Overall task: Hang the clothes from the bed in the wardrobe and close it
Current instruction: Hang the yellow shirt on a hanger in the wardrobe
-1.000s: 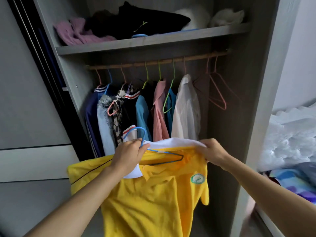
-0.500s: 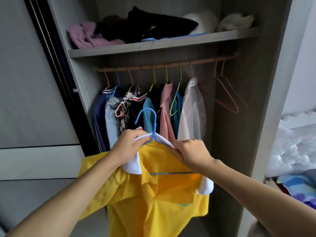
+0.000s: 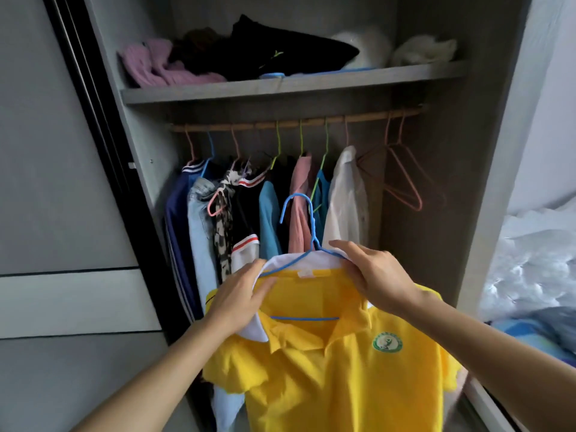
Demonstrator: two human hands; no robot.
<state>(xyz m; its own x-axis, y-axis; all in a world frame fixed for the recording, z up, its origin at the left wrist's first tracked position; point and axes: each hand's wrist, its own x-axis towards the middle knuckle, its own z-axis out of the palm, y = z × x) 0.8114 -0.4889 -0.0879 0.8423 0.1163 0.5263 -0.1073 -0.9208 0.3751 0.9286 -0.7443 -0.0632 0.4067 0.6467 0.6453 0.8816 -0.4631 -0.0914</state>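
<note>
Before the open wardrobe point(image 3: 436, 188), two hands hold a yellow shirt point(image 3: 327, 375) on a blue hanger point(image 3: 312, 224). The left hand point(image 3: 240, 302) grips the white collar at one shoulder, the right hand point(image 3: 374, 275) the other. The hook stands upright, below the rail point(image 3: 296, 121). Clothes point(image 3: 268, 213) fill the rail's left and middle; two bare pink hangers point(image 3: 404, 180) hang at its right end.

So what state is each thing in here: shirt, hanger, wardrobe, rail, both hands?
yellow shirt: draped on the blue hanger, held up.
blue hanger: inside the shirt, hook free of the rail.
wardrobe: open.
rail: carries hung clothes and bare pink hangers.
left hand: grips the shirt's collar.
right hand: grips its other shoulder.
</note>
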